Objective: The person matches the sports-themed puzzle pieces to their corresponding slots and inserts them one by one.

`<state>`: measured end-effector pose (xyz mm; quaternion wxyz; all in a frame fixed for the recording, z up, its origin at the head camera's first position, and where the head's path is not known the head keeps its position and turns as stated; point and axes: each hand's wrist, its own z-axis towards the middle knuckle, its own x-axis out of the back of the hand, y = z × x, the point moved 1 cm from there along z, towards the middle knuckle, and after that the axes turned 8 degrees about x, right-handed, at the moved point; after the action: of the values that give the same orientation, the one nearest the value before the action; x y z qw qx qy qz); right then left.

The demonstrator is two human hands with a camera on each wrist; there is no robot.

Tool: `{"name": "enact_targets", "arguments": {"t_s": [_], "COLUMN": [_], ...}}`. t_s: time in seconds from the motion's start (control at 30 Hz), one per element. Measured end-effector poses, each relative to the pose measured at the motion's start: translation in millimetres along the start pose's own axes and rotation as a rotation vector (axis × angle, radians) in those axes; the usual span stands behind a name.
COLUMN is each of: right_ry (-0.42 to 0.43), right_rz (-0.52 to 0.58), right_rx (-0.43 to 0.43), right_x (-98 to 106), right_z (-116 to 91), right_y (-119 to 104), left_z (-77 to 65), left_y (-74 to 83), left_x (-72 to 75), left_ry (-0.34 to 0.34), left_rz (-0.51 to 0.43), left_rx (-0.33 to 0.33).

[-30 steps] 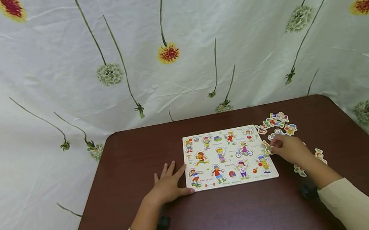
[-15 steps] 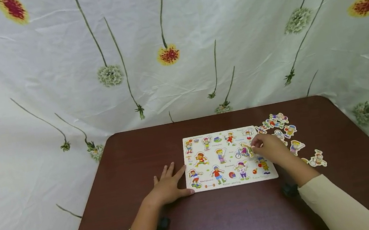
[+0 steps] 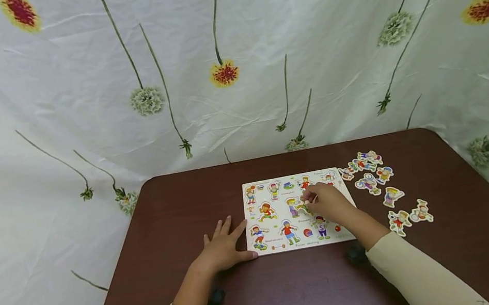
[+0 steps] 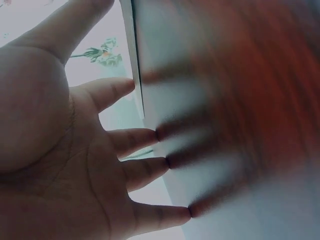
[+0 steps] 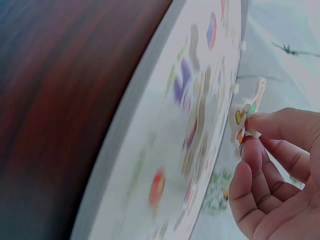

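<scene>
A white puzzle board (image 3: 282, 202) printed with children playing sports lies on the dark brown table. My left hand (image 3: 221, 248) rests at its left edge, fingers spread, with thumb and index finger touching the board's side. In the left wrist view the fingertips of the left hand (image 4: 85, 145) press on the tabletop. Over the right-middle part of the board, my right hand (image 3: 330, 204) pinches a small flat figure-shaped puzzle piece (image 5: 245, 117) between thumb and fingers. The right hand covers several of the board's printed figures.
Several loose puzzle pieces lie right of the board, among them a cyclist piece (image 3: 421, 211), a piece with a yellow-haired figure (image 3: 392, 196) and an overlapping group (image 3: 365, 161) toward the back. A white flowered cloth (image 3: 191, 108) hangs behind the table (image 3: 176, 203).
My right hand has carried the pinched puzzle piece leftward from the board's right edge to over its middle-right. The loose pieces beneath its arm are now uncovered. The left hand has stayed put.
</scene>
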<state>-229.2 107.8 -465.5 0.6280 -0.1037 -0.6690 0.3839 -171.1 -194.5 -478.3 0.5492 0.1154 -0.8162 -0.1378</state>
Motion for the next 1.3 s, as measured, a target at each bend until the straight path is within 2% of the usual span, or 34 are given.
{"name": "enact_targets", "arguments": {"t_s": [0.23, 0.63, 0.93, 1.3], "right_ry": [0.007, -0.026, -0.072, -0.141], "right_rz": [-0.032, -0.064, -0.101, -0.181], "right_rx": [0.09, 0.145, 0.141, 0.127], "right_x": [-23, -48, -57, -67], "right_z": [15, 40, 48, 60], "right_y": [-18, -48, -61, -57], "left_z": [-1.4, -1.7, -3.2, -3.1], "left_y": [-0.7, -2.5, -1.7, -0.9], "left_x": [1.7, 3.2, 2.2, 1.3], "left_ry": [-0.002, 0.001, 0.003, 0.003], "left_rz": [0.015, 0.028, 0.021, 0.021], "left_rx": [0.003, -0.002, -0.013, -0.014]}}
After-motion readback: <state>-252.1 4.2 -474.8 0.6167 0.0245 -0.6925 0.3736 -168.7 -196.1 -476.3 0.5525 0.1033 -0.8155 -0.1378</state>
